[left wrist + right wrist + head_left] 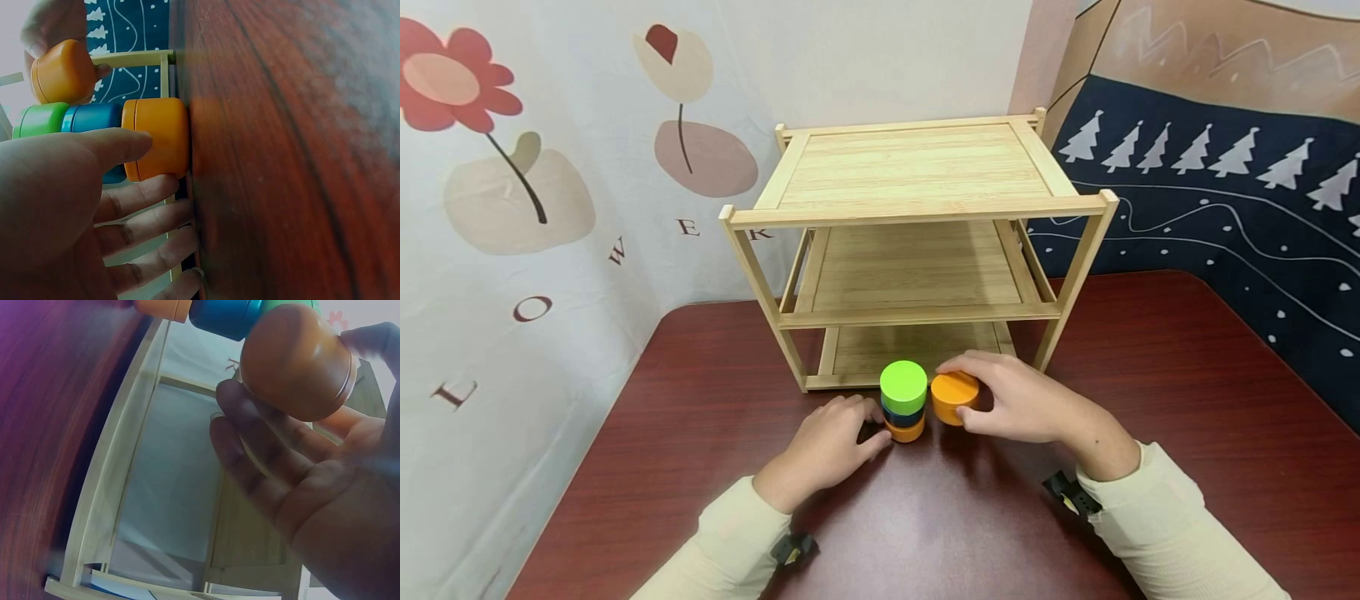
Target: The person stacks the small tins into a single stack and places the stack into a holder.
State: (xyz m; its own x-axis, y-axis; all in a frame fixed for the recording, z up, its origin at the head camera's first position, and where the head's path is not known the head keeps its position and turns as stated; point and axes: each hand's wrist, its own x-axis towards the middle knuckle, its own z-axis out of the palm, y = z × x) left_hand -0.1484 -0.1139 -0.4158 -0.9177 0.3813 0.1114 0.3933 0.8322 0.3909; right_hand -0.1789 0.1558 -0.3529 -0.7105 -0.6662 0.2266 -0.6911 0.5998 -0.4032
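Apparently mid-stacking, w/ R hand [1017,402] gripping a raised orange lidded jar [952,400] just beside the topmost green jar [903,387] & L hand [829,446] pinching the btm orange jar [164,131] on the worktop [887,521]; next move prob. calls for lift & careful centring.

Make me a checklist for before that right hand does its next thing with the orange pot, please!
1. Pots stacked in order: ok. The green pot sits on the blue pot, which sits on the bottom orange pot.
2. Stack steadied: ok. The left hand has thumb and forefinger at the bottom orange pot.
3. Other orange pot gripped: ok. The right hand holds it, off the table.
4. Held pot level: not ok. It tilts.
5. Held pot over the stack: not ok. It's beside the green pot.
6. Pots empty: cannot tell.
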